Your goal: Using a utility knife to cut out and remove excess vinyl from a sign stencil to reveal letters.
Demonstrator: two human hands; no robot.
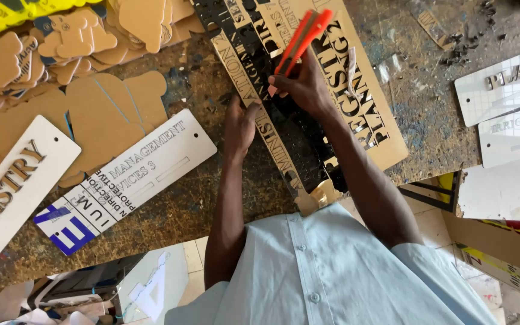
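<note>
Right hand: the right hand [305,87] is closed around the lower end of an orange utility knife [301,41], fingers wrapped on its handle, with the tool slanting up and away from the person over the sheet.
Left hand: the left hand [240,123] lies on the left edge of the black lettered sheet [284,126], fingers curled and pressing down; it grips nothing that can be lifted.
Black lettered sheet: a long dark sheet with cut-out letters, running slantwise across the table [200,204] from the top middle toward the person's chest, both hands touching it.
Brown lettered board: a cardboard-coloured board [365,114] with letters cut through it, lying just beside and partly under the black sheet on its right side.
White signs, left: a long white sign with raised brown letters [13,186] and, near it, a white sign with black print and a blue mark [124,180], both well apart from the hands.
Brown cut-outs: a heap of rounded brown shapes [73,42] at the top left, with larger flat ones [100,114] below it.
White plates, right: pale lettered plates [504,84] at the right edge of the table.
Shirt: a light blue buttoned shirt [326,271] fills the lower middle.
</note>
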